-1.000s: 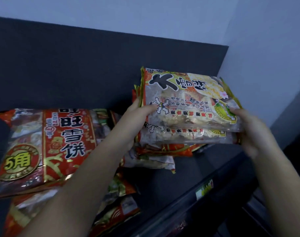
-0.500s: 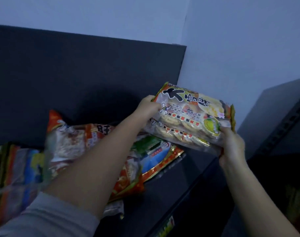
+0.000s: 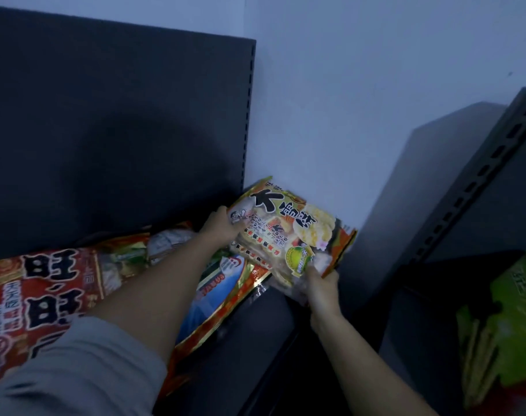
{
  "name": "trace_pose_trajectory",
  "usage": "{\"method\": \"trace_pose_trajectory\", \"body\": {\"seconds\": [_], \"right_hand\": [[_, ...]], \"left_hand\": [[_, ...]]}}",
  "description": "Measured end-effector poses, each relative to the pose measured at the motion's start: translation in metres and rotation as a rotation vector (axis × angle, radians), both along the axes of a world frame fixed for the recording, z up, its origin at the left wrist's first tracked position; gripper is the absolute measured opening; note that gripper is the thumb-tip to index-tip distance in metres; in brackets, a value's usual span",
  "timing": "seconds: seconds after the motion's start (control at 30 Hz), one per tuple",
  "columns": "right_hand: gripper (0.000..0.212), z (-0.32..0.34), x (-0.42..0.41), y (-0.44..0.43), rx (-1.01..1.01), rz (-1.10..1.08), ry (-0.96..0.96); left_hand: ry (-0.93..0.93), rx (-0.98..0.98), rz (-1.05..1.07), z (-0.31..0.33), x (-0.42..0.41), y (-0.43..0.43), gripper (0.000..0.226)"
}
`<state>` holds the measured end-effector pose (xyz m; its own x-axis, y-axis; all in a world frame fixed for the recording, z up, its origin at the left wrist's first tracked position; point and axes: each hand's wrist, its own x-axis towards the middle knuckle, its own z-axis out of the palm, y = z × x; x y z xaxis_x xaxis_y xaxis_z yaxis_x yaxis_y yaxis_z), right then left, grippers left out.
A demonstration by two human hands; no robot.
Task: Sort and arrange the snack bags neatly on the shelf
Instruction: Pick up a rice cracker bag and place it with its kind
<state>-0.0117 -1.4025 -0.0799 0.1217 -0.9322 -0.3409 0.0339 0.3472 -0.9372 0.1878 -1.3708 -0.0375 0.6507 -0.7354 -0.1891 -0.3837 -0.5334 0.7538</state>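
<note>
A stack of yellow rice-cracker bags (image 3: 288, 232) is tilted at the right end of the dark shelf (image 3: 255, 331), near the back corner. My left hand (image 3: 222, 225) grips the stack's far left edge. My right hand (image 3: 320, 288) grips its near right corner from below. A large red snack bag (image 3: 42, 298) lies flat at the left. Beside it, a bag with a blue and gold front (image 3: 222, 286) lies partly under my left forearm.
The shelf's dark back panel (image 3: 114, 130) ends at a slotted upright, with a pale wall (image 3: 361, 100) to its right. A second dark shelf unit (image 3: 466, 205) stands at the right, holding a green package (image 3: 508, 322).
Both hands have carried the yellow stack right and down toward the shelf's right end. The view has swung right, bringing the second shelf unit and green package into sight.
</note>
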Motion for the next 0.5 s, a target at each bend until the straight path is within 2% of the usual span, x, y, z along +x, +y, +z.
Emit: {"method": "trace_pose_trajectory", "body": {"seconds": [0.13, 0.17, 0.27, 0.37, 0.5], "right_hand": [[0.029, 0.002, 0.003, -0.003, -0.045, -0.074, 0.058], [0.029, 0.008, 0.003, -0.002, -0.118, -0.131, 0.112], [0.052, 0.033, 0.005, 0.014, -0.441, -0.159, 0.219], [0.051, 0.065, 0.021, 0.046, -0.663, -0.028, 0.125], [0.037, 0.106, 0.049, 0.118, -0.724, 0.209, -0.148]], "left_hand": [[-0.196, 0.164, 0.001, 0.008, -0.005, 0.006, 0.071], [-0.221, 0.177, -0.013, 0.014, -0.006, 0.009, 0.072], [-0.241, 0.175, -0.057, 0.042, -0.007, 0.027, 0.073], [-0.231, 0.112, -0.096, 0.083, -0.01, 0.062, 0.07], [-0.233, -0.083, -0.044, 0.135, -0.024, 0.136, 0.057]]}}
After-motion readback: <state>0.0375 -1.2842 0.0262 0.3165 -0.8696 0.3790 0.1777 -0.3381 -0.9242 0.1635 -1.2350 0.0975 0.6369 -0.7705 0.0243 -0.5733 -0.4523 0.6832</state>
